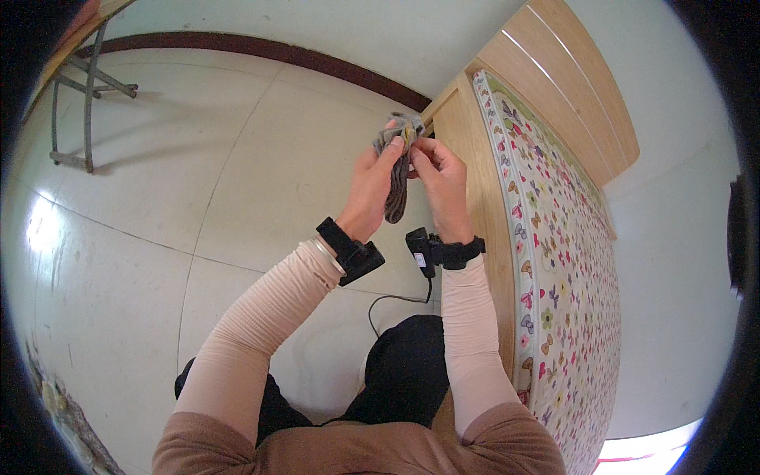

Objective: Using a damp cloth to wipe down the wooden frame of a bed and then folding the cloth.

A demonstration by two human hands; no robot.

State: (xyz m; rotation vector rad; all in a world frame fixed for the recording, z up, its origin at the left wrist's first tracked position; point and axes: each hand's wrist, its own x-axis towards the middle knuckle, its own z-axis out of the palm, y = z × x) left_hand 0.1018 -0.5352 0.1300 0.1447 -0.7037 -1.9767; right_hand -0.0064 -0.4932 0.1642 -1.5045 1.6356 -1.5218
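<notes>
A bunched grey knitted item [396, 193], perhaps a pair of socks, hangs between my two hands, with a small yellow patch near its top. My left hand [373, 184] grips its upper part, the thumb laid across the front. At its right side my right hand [440, 178] pinches the edge with thumb and fingers; the fingertips are partly hidden. Each wrist carries a black strap with a black device, and a cable runs down from the device on the right wrist [421, 254].
Close on the right stands a wooden bed frame [496, 196] with a flower-and-butterfly patterned mattress [564, 285] and a wooden headboard [558, 77]. Metal folding legs [89, 113] stand at the upper left on the tiled floor [237, 178]. A dark skirting board [255, 44] edges the wall ahead.
</notes>
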